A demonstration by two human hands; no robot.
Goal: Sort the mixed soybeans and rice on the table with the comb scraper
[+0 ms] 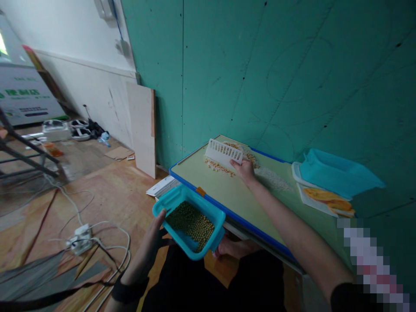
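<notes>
Turquoise plastic: 1 tub [203, 204], nearest item, just outside the desk's near edge by its near left corner; long axis roughly along that edge, slightly tilted. Contents: green beans [182, 216] toward the left end, pale beans [199, 229] toward the right.

Left hand [151, 240]: closed on the tub's left end, thumb over the rim, fingers partly hidden below.

Desk [224, 193]: pale top, blue edging, 1 orange patch [200, 191] on the near edge.

Right hand [245, 170]: over the top, pinching the right end of 1 white slotted scraper [221, 157]. The scraper extends leftward from the fingers, long axis roughly parallel to the far edge, toward the far left corner; it lies beyond the tub and to its right.

Yellow grain [251, 158]: on 2 sides of the scraper, right hand much nearer than left. White grain [274, 180]: right of that hand, toward the far edge.

Desk's right end: 1 blue basket [338, 171].

Farthest: green wall [243, 78].
</notes>
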